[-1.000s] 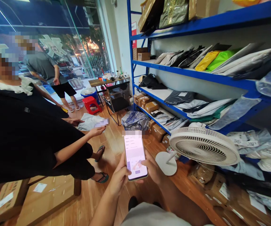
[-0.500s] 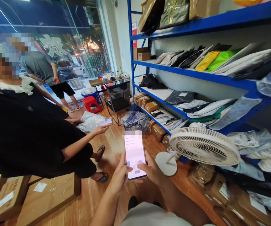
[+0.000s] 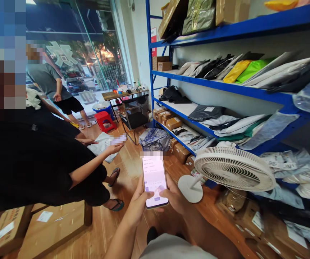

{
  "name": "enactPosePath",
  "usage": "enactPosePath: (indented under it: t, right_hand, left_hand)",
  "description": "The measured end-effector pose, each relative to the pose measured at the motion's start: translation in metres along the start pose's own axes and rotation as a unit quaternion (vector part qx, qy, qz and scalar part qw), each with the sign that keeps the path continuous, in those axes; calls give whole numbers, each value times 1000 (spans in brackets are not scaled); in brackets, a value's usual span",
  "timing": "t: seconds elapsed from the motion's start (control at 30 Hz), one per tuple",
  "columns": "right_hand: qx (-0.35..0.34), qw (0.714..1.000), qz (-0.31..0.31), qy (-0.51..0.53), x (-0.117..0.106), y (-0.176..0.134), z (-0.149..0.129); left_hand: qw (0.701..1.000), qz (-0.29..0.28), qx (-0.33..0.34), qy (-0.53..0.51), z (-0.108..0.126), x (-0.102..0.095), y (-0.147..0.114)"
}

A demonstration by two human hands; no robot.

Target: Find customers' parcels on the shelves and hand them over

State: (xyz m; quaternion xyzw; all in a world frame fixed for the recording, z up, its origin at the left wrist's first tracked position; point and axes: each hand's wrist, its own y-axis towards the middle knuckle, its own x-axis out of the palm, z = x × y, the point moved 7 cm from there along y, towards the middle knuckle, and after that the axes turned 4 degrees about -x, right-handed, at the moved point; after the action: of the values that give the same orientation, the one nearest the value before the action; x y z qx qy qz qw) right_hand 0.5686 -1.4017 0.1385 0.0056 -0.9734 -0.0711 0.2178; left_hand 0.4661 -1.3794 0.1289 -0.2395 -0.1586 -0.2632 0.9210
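A smartphone (image 3: 155,180) with a lit, pale pink screen is held upright in front of me, low in the middle of the view. My left hand (image 3: 140,196) is closed round its left edge, with the thumb over the lower part of the screen. On the other edge my right hand (image 3: 172,194) grips it, its thumb also over the lower screen. Lines of text show on the upper screen and what looks like a keyboard below; the wording is too small to read. The fingers behind the phone are mostly hidden.
Blue shelving (image 3: 225,84) with bagged parcels stands at the right, a white fan (image 3: 234,168) before it. A person in black (image 3: 41,162) at the left holds a phone; another in grey (image 3: 45,79) stands farther back. Cardboard boxes (image 3: 55,225) lie lower left, a red stool (image 3: 105,121) beyond.
My thumbs have shifted slightly over the screen, the left one inward. The person in black has leaned a little closer at the left. The phone stays in both my hands.
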Motion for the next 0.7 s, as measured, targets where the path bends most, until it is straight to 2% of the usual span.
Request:
enactPosePath:
  t: [0.07,0.23,0.37,0.5,0.7]
  right_hand:
    - [14,1000,3,-2,-2,-1,2]
    - [12,1000,4,8,1,0,1]
    - [24,999,16,19,2,1,1]
    - [9,999,5,34,3,1,-1]
    - [3,1000,14,-14,1,0,0]
  left_hand:
    - [1000,-18,8,-21,1,1,0]
    - [1000,11,-3,9,0,-3,0]
    - [999,-21,3,-28,0,0,1]
    - [999,-25,9,-44,0,0,1]
    - [999,-23,7,-38,1,1,0]
